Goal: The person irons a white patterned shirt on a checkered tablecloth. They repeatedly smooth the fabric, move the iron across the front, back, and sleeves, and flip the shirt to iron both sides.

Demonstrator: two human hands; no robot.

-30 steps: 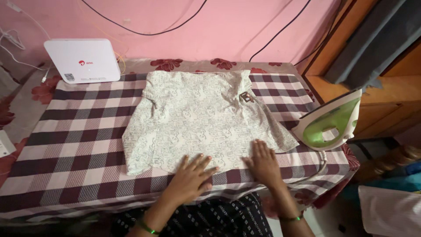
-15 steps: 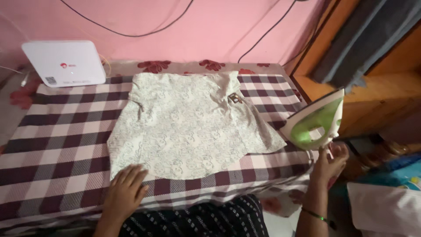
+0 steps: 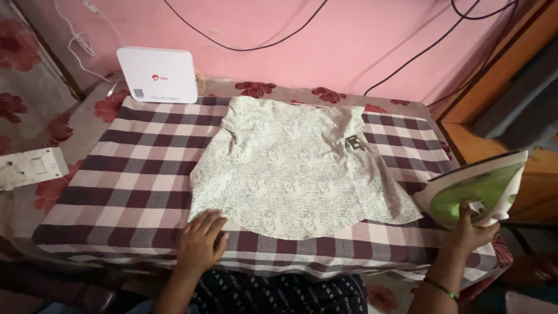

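Note:
A pale patterned garment (image 3: 290, 168) lies flat on a maroon-and-white checked cloth (image 3: 133, 174) that covers the table. My left hand (image 3: 201, 241) rests palm down, fingers apart, at the garment's near left hem. A green-and-white clothes iron (image 3: 479, 189) stands on its heel at the table's right edge. My right hand (image 3: 469, 229) grips the iron's lower handle. A small metal clasp (image 3: 354, 142) shows on the garment's right side.
A white router box (image 3: 157, 74) leans against the pink wall at the back left, with cables hanging above. A white power strip (image 3: 29, 168) sits at the far left. A wooden cabinet (image 3: 511, 99) stands to the right of the table.
My right hand left the garment's hem, reached to the iron and now grips its handle. My left hand slid left along the hem. The view has shifted.

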